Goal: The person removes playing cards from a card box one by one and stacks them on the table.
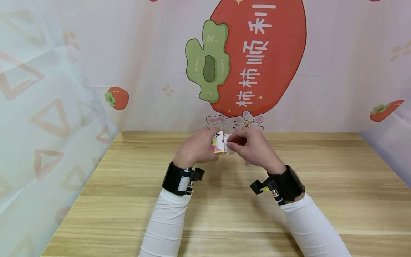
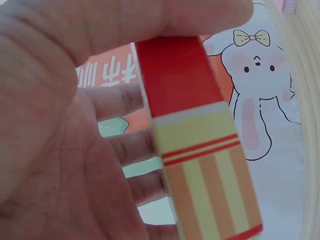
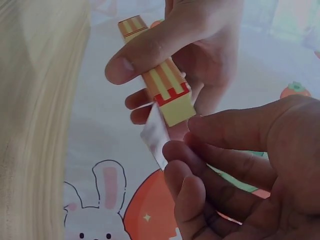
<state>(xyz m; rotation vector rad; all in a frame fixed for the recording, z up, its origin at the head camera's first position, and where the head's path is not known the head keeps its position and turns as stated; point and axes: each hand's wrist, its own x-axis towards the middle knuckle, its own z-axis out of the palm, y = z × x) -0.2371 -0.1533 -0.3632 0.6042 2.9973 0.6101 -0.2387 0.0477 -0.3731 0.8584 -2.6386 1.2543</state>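
I have the box (image 1: pixel 219 143) between my hands, out toward the far edge of the table (image 1: pixel 112 200). My left hand (image 1: pixel 198 144) grips it, thumb on one narrow side and fingers curled behind. My right hand (image 1: pixel 255 147) is half curled at the near end, thumb and forefinger close together by a white flap (image 3: pixel 155 137); I can't tell whether they pinch it. I'd judge I'm partway through working this end open or closed. The next move calls for a steady left grip and a light, exact touch on the flap, so the card doesn't crease.
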